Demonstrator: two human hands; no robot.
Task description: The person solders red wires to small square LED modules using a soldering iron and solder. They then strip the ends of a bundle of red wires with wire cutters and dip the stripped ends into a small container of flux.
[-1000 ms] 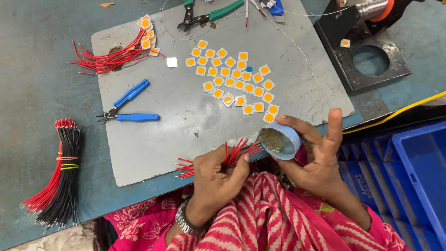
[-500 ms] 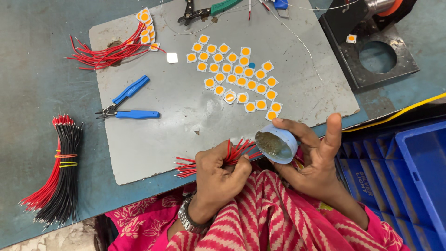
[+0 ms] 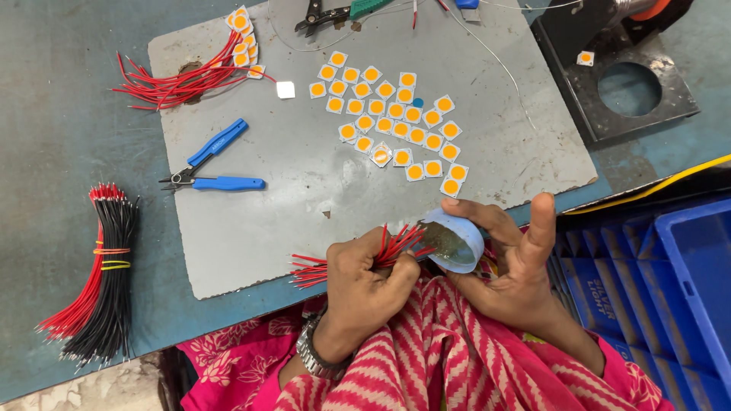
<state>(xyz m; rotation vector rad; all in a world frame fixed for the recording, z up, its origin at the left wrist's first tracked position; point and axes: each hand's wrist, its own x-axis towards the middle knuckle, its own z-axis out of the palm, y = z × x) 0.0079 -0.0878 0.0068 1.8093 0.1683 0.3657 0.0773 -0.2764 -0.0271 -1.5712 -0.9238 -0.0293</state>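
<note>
My left hand (image 3: 365,285) grips a bunch of short red wires (image 3: 396,245) at the near edge of the grey mat (image 3: 304,198); their ends fan out on both sides of the fist. The right-hand tips of the wires point into a small round blue tin (image 3: 455,242) with brownish paste inside. My right hand (image 3: 514,270) holds that tin tilted toward the wires, fingers spread around it. Both hands are over my lap, which is covered by red patterned cloth.
Several small square white chips with orange centres (image 3: 400,125) lie spread on the mat. Blue-handled pliers (image 3: 217,171) lie left of them, loose red wires (image 3: 179,80) at the far left. A red-and-black wire bundle (image 3: 99,281) lies off the mat; blue crates (image 3: 655,297) stand right.
The hands keep their hold on the wires and the tin. The wire tips have moved slightly closer into the tin; the view has shifted a little.
</note>
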